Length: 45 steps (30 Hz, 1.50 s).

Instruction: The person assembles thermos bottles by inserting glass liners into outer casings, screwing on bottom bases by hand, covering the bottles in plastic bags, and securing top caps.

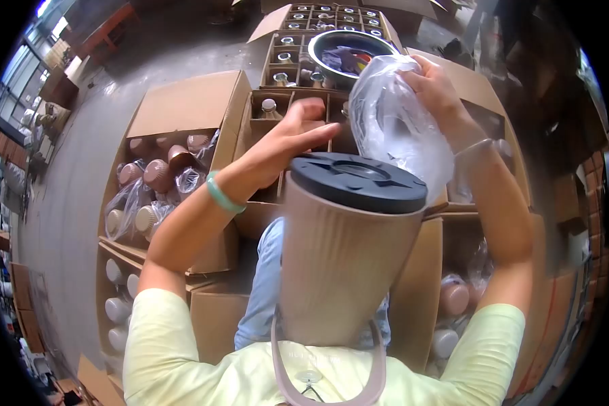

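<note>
My right hand (434,91) pinches the top of a clear plastic bag (396,115), which hangs crumpled below the fingers. My left hand (301,132) is left of the bag, fingers apart and slightly blurred, holding nothing. It hovers over a divided carton (250,139) with a clear-necked bottle (269,108) in one cell. Close to the camera, between my forearms, is a large beige ribbed tumbler (345,264) with a dark round end (358,181) facing up and a loop handle (379,372) at its lower end. The bag's lower edge meets the dark end; what supports the tumbler is not visible.
A metal bowl (313,51) holding purple cloth rests on a divided carton of bottles ahead. Left, an open carton (183,111) holds pinkish, plastic-wrapped cups; below it a carton has white-ended items (118,310). Another carton (426,271) with wrapped cups stands at right.
</note>
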Available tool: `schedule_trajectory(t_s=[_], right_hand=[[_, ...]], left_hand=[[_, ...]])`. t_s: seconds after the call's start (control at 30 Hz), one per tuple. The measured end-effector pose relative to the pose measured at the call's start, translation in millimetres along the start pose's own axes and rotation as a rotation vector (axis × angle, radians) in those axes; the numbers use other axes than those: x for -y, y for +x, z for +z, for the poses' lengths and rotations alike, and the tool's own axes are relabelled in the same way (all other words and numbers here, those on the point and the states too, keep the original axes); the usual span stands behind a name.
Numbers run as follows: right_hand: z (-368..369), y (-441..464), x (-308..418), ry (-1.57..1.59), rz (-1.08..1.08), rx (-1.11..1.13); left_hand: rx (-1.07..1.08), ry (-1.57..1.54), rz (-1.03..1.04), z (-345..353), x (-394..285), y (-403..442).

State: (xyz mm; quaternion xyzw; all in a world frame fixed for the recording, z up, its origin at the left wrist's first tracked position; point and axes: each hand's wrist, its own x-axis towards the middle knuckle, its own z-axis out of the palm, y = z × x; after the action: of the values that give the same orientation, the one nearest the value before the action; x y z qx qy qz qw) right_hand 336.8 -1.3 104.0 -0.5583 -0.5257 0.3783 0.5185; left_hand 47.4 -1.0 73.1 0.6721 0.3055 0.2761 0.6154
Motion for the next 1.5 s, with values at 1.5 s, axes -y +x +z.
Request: schedule_trajectory(t_s=[1.5], right_hand=[[34.3,-273.3,-49.1,-0.683,-0.678,0.492]], left_hand=[[0.007,0.486,0.860,25.0,125.4,-205.0]])
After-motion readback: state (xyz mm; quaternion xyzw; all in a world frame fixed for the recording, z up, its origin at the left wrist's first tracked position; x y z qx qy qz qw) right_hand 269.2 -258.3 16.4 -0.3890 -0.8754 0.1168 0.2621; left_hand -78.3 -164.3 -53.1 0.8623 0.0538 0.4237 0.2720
